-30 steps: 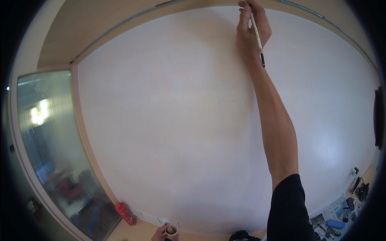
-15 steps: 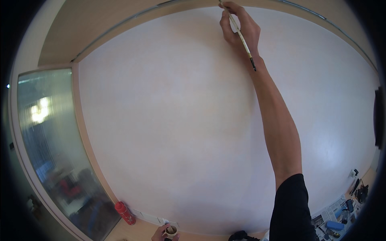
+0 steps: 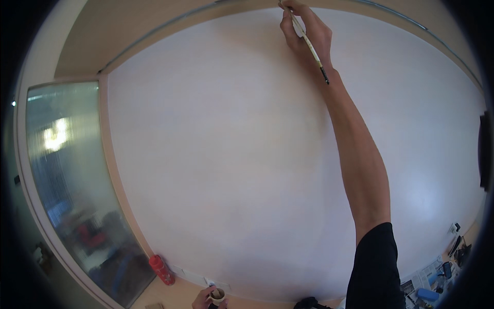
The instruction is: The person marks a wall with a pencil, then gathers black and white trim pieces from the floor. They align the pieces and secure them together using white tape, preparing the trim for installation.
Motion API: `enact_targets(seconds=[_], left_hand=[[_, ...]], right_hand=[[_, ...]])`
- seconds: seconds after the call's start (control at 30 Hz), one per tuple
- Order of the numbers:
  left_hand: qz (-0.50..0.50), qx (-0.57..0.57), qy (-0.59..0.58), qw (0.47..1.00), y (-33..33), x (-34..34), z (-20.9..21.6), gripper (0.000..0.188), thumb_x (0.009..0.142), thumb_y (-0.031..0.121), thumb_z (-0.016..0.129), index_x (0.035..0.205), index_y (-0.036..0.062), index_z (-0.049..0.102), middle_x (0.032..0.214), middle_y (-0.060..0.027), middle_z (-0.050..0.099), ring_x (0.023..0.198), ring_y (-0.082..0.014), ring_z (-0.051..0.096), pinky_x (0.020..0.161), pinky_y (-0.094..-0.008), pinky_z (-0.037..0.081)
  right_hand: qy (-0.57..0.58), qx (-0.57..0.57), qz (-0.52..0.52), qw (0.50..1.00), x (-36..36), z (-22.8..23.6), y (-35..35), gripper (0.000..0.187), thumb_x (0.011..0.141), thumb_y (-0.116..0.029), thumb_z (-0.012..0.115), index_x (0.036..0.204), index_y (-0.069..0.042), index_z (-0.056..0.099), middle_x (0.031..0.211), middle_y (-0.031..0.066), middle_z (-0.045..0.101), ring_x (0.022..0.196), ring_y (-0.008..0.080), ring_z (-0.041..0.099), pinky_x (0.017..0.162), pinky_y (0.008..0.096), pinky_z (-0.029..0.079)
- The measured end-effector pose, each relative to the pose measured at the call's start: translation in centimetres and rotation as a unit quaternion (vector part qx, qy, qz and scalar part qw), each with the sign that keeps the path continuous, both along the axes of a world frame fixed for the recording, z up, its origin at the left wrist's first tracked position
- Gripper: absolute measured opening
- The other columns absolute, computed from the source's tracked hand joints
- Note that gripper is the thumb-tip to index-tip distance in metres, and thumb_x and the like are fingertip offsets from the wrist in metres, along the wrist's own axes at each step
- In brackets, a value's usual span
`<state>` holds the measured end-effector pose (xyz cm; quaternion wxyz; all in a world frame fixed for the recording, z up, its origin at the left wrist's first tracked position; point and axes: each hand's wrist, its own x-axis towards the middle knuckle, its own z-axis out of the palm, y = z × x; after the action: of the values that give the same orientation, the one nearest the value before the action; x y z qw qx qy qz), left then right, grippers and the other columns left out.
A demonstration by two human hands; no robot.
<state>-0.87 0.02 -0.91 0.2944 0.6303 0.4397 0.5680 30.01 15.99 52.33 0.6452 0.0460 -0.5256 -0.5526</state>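
Raised to the top of the head view, my right hand (image 3: pixel 315 36) is closed round a slim paintbrush (image 3: pixel 313 50). Its pale handle, dark at the lower end, slants down beside my wrist. The brush's upper tip lies at the wooden edge above the white wall (image 3: pixel 221 154), too near the picture's rim to make out. Low down at the bottom edge, my left hand (image 3: pixel 203 298) grips a small cup (image 3: pixel 217 296) by its side. Something pale stands inside the cup; its contents are too small to tell.
On the wooden ledge at lower left stands a red bottle (image 3: pixel 162 270), beside a ribbed glass door (image 3: pixel 72 175). Newspaper (image 3: pixel 431 273) at lower right carries a blue item (image 3: pixel 427 294) and several tools. A dark object (image 3: pixel 307 303) lies at the bottom. A metal rail (image 3: pixel 170 24) runs overhead.
The view has shifted slightly, so the door and bottle sit a little farther right. The brush's lower end is slightly higher beside my wrist. Both hands keep their holds.
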Motion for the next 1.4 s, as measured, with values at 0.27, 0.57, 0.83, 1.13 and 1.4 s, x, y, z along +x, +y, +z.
enact_targets(seconds=[0.27, 0.57, 0.83, 1.13, 1.4], left_hand=[[-0.003, 0.025, 0.017, 1.0, 1.0, 0.2, -0.9, 0.054, 0.087, -0.003, 0.067, 0.138, 0.0018, 0.052, 0.122, -0.0107, 0.063, 0.112, -0.0215, 0.062, 0.091, -0.0361, 0.053], [-0.003, -0.007, -0.007, 1.0, 0.4, 0.1, -0.4, 0.056, 0.086, -0.004, 0.068, 0.139, 0.0004, 0.05, 0.123, -0.0119, 0.062, 0.112, -0.022, 0.062, 0.093, -0.0361, 0.053], [-0.015, -0.008, -0.018, 1.0, 0.7, -0.1, -0.5, 0.056, 0.086, -0.005, 0.069, 0.138, 0.0004, 0.05, 0.126, -0.0124, 0.061, 0.114, -0.0222, 0.061, 0.094, -0.0366, 0.053], [-0.015, 0.013, -0.011, 1.0, 0.8, -0.3, -0.8, 0.055, 0.086, -0.004, 0.07, 0.138, 0.0021, 0.052, 0.125, -0.0114, 0.062, 0.113, -0.0208, 0.061, 0.091, -0.0346, 0.054], [-0.011, 0.006, -0.003, 1.0, 0.7, -0.2, -0.6, 0.055, 0.086, -0.003, 0.071, 0.138, 0.0027, 0.051, 0.13, -0.0123, 0.06, 0.115, -0.022, 0.061, 0.092, -0.0356, 0.053]], right_hand=[[0.021, -0.038, -0.007, 0.999, 0.2, -0.1, 0.4, 0.022, 0.093, -0.005, 0.064, 0.115, -0.002, 0.063, 0.102, 0.0213, 0.071, 0.094, 0.0362, 0.072, 0.076, 0.0415, 0.058], [0.026, -0.022, -0.016, 0.999, -0.1, 0.6, 0.9, 0.024, 0.093, -0.004, 0.064, 0.117, 0.0, 0.062, 0.103, 0.02, 0.072, 0.095, 0.0334, 0.073, 0.077, 0.0394, 0.059], [0.017, -0.023, -0.03, 0.999, -0.2, 0.5, 0.8, 0.023, 0.093, -0.001, 0.064, 0.116, 0.001, 0.063, 0.103, 0.0212, 0.072, 0.092, 0.0328, 0.073, 0.076, 0.0382, 0.059], [0.01, 0.001, -0.027, 1.0, -0.6, 0.8, 0.6, 0.02, 0.093, -0.001, 0.064, 0.113, 0.001, 0.063, 0.1, 0.0216, 0.071, 0.09, 0.0322, 0.073, 0.074, 0.0382, 0.058], [0.047, 0.052, 0.0, 0.998, -0.5, 1.4, 0.6, 0.019, 0.093, 0.0, 0.064, 0.111, 0.002, 0.064, 0.097, 0.0204, 0.072, 0.087, 0.0301, 0.073, 0.073, 0.0361, 0.058]])
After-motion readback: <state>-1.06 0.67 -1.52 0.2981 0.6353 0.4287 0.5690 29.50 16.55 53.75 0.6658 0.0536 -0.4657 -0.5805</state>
